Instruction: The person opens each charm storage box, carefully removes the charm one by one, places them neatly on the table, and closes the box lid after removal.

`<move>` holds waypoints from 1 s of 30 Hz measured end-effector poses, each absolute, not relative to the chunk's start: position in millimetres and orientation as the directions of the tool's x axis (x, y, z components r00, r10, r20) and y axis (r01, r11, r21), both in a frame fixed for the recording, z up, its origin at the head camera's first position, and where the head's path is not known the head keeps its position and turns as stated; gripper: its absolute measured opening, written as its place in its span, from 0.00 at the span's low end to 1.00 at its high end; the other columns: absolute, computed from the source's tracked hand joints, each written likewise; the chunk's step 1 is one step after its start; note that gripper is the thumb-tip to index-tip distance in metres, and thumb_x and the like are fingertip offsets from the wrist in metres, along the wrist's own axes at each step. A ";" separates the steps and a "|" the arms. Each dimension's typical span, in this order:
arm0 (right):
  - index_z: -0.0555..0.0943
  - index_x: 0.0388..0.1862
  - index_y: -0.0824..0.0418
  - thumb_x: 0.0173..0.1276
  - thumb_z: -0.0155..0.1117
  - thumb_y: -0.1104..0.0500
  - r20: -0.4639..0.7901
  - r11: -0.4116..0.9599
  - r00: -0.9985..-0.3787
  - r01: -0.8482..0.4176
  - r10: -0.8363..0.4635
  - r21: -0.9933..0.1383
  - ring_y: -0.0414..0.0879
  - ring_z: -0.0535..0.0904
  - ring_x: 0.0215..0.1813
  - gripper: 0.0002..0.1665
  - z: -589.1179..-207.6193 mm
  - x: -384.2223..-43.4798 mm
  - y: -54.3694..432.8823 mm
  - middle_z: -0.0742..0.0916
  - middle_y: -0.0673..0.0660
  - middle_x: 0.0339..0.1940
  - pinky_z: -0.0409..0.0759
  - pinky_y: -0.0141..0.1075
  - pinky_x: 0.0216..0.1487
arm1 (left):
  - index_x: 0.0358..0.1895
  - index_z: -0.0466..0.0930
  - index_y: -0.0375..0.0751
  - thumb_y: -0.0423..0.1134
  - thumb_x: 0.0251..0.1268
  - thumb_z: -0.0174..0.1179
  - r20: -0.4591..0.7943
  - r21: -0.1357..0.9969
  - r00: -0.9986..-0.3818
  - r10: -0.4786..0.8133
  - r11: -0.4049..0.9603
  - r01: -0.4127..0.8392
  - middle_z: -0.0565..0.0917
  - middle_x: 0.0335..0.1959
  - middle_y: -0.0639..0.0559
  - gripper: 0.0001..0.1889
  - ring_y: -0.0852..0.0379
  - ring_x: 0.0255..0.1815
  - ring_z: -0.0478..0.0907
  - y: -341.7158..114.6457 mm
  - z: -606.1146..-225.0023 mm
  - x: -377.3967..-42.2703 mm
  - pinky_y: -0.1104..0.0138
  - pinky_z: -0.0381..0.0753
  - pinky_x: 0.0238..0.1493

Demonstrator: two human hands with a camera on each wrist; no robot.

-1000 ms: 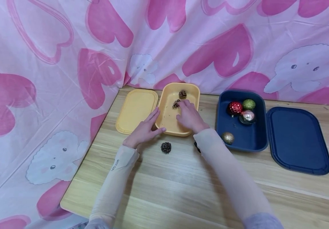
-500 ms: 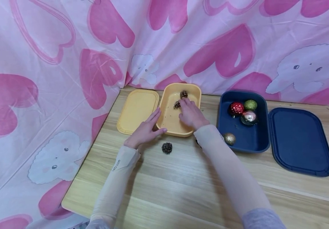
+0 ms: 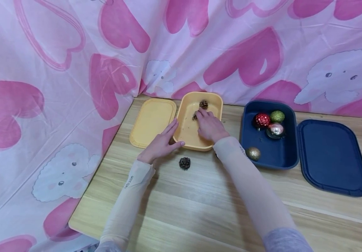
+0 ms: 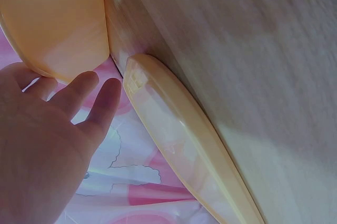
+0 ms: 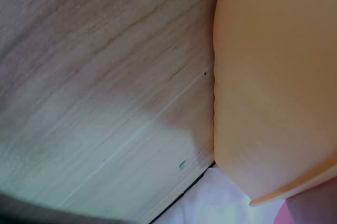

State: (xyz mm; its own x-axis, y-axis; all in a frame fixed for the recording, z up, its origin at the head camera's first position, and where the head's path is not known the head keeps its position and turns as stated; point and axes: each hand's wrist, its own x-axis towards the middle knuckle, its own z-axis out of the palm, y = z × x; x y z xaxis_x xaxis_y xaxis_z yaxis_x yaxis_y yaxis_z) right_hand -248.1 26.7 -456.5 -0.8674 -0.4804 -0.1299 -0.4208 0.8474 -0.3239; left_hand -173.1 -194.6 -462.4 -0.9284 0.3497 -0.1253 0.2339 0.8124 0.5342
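In the head view, two brown pine cones lie inside the yellow box: a far pine cone (image 3: pixel 203 104) and a nearer pine cone (image 3: pixel 195 116). My right hand (image 3: pixel 210 126) reaches into the box and pinches the nearer one, partly covering it with its fingers. Fingers straight and spread, my left hand (image 3: pixel 160 143) rests against the near left rim of the yellow box (image 3: pixel 196 146). The left wrist view shows that left hand (image 4: pixel 52 124) at the box's edge. Only the box's outer wall (image 5: pixel 279 87) and tabletop appear in the right wrist view; the right hand is hidden there.
Another pine cone (image 3: pixel 185 163) sits on the table before the box. The yellow lid (image 3: pixel 153 122) lies to the left. At right stand a navy box (image 3: pixel 270 154) holding several ornament balls (image 3: pixel 262 120) and its navy lid (image 3: pixel 333 157). A pink curtain (image 3: pixel 181 45) hangs behind.
My right fingers have shifted slightly over the nearer pine cone and now cover more of it. My left hand stays at the rim; the whole view has drifted slightly.
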 end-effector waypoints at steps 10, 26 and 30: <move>0.61 0.73 0.60 0.65 0.56 0.61 -0.074 0.849 -0.877 -0.433 -0.474 -0.303 0.61 0.66 0.67 0.36 -459.9 -248.2 27.5 0.67 0.63 0.71 0.73 0.54 0.63 | 0.78 0.44 0.47 0.66 0.64 0.52 -0.118 0.538 -0.928 0.353 0.808 0.240 0.38 0.80 0.64 0.47 0.41 0.73 0.61 -194.3 -462.6 -172.6 0.55 0.59 0.75; 0.71 0.62 0.60 0.64 0.54 0.60 -0.038 0.870 -0.890 -0.433 -0.454 -0.237 0.58 0.69 0.60 0.26 -465.7 -247.7 25.3 0.71 0.61 0.66 0.78 0.50 0.52 | 0.78 0.44 0.47 0.65 0.64 0.52 -0.131 0.533 -0.929 0.347 0.815 0.229 0.38 0.79 0.65 0.47 0.39 0.72 0.62 -192.4 -460.5 -172.0 0.55 0.59 0.75; 0.71 0.59 0.59 0.66 0.54 0.60 -0.033 0.862 -0.887 -0.439 -0.461 -0.252 0.56 0.71 0.58 0.22 -466.2 -248.0 25.4 0.75 0.58 0.62 0.77 0.49 0.52 | 0.78 0.44 0.47 0.65 0.65 0.52 -0.125 0.532 -0.929 0.348 0.814 0.233 0.38 0.79 0.66 0.46 0.40 0.73 0.61 -193.0 -460.4 -172.1 0.56 0.59 0.75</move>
State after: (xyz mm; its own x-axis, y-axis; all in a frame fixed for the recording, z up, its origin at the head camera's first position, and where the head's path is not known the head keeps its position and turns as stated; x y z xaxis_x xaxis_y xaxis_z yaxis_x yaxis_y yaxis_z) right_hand -248.0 25.4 -466.2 -0.8866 -0.4613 -0.0333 -0.4392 0.8623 -0.2522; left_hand -172.1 -193.0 -460.4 -0.9290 0.3483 -0.1254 0.2333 0.8139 0.5321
